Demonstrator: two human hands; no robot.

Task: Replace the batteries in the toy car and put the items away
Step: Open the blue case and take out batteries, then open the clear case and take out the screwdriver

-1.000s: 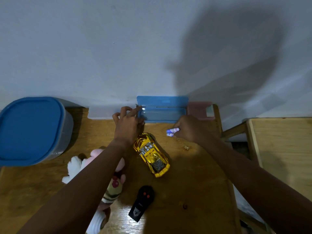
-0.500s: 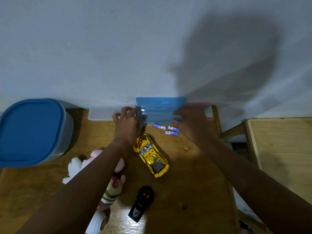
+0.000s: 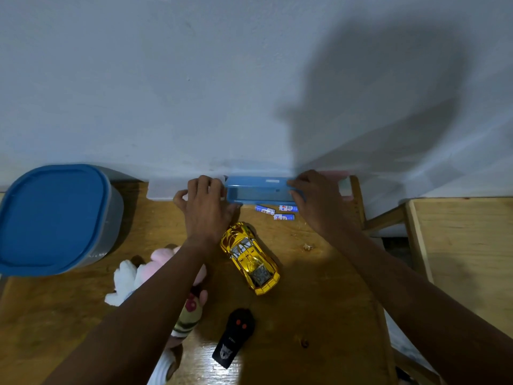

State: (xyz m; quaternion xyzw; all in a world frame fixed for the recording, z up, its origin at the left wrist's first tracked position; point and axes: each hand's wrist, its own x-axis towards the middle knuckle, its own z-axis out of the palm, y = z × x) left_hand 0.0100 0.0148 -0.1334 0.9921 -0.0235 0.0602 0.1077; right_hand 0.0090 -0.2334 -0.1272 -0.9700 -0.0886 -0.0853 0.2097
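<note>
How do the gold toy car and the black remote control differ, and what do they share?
The toy car is shiny gold; the remote control is matte black with two red buttons. The toy car lies nearer the wall, the remote control nearer the person. The toy car slants down-right, the remote control down-left. Both rest on the wooden table, unheld.

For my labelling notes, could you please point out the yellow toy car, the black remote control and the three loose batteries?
yellow toy car (image 3: 249, 258): head view, on its roof.
black remote control (image 3: 234, 339): head view, mid body.
loose batteries (image 3: 283, 217): head view, the nearest one's casing.
</note>
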